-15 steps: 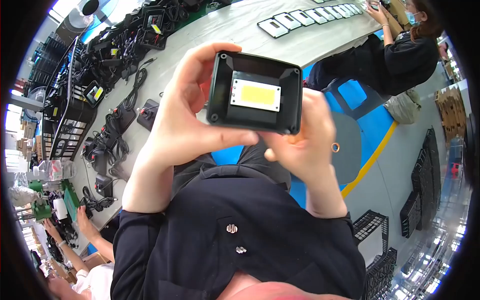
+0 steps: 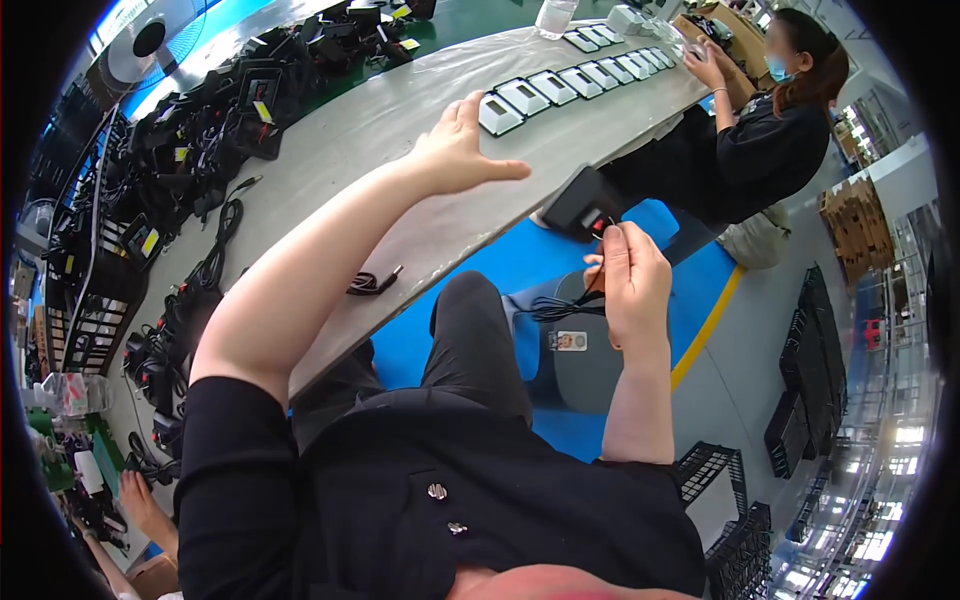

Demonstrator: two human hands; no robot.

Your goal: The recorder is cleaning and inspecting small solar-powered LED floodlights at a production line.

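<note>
A person's left hand (image 2: pixel 455 158), empty with fingers spread, stretches over a long pale-grey table (image 2: pixel 360 125) near flat white-and-black rectangular frames (image 2: pixel 525 97), while the right hand (image 2: pixel 637 278) pinches the near end of a black box-shaped housing (image 2: pixel 574 205) at the table's right edge, a thin black cable (image 2: pixel 560 308) nearby.

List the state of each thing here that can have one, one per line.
Left hand: open, fingers spread, empty, over the table.
Right hand: closed, holding the black housing.
Black housing: tilted, off the table.
Red switch: setting too small to tell.
Black cable: bundled.
Framed panels: laid flat in rows.
Fan: spinning or stopped, cannot tell.
</note>
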